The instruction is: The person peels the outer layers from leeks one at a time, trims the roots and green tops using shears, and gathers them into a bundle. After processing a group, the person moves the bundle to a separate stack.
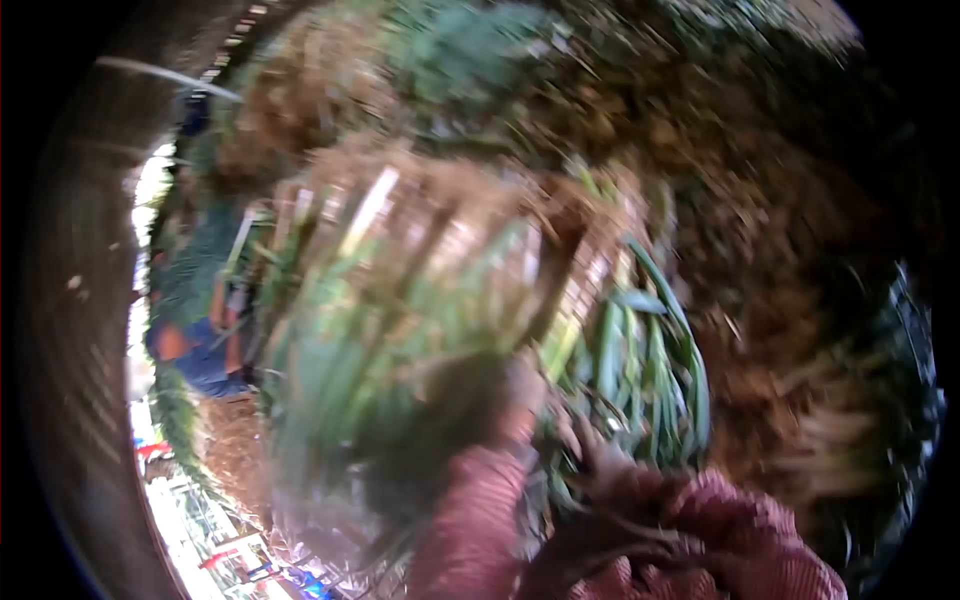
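Note:
A wide pile of green onions (330, 330) lies in front of me, roots up and green leaves toward me, much of it smeared by motion. My left hand (522, 390) is at the pile's right part, against the stalks; its fingers are too blurred to make out. Close by on the right, my right hand (592, 450) touches the lower leaves of a sharper bunch of green onions (650, 370), some fingers stretched out and apart. Both arms wear pinkish-red sleeves.
Brown, root-like plant heaps (770, 400) lie to the right, with more greenery (470, 45) at the back. A person in dark blue (210, 355) is at the left. A brown wall-like surface (80, 300) borders the far left.

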### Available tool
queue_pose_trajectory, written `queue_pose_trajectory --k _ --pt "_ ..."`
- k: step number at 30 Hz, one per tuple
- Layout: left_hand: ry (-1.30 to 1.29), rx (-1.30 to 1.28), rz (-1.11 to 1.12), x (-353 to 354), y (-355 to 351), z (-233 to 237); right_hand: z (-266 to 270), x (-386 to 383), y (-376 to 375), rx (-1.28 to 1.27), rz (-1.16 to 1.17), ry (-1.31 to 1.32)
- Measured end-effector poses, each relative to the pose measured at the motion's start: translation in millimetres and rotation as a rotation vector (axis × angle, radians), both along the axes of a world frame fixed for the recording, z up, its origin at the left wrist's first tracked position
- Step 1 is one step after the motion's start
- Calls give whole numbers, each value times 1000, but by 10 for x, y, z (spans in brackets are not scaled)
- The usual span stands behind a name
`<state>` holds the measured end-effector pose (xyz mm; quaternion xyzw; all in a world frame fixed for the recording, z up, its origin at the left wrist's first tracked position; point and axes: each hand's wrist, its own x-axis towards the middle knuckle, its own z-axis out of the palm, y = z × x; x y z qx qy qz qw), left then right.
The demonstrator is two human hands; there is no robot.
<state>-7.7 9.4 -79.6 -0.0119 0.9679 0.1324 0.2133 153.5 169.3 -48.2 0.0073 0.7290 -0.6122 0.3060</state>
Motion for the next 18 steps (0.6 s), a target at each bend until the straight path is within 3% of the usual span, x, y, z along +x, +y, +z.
queue_pose_trajectory --k 1,2,4,7,12,13,14,16,18 --pt "-4 7 15 -26 9 10 26 -35 59 25 75 -146" --pt "-31 43 -18 -73 8 43 -3 -20 104 -85 -74 65" --pt "-36 56 -23 -166 -26 110 -67 -24 259 -357 -260 115" --pt "-122 26 85 -215 196 535 27 96 504 -589 -420 -60" --pt "-106 -172 -34 -205 293 524 581 130 576 -293 -199 -177" --pt "-100 -192 -36 -219 298 493 454 167 492 -322 -221 -89" --pt "14 -159 -104 -198 198 343 451 68 450 -335 -242 -235" --pt "-167 -88 -57 -291 187 427 112 17 275 -300 -277 -88" --pt "-255 -11 11 -364 59 335 164 -282 274 -401 -388 -156"
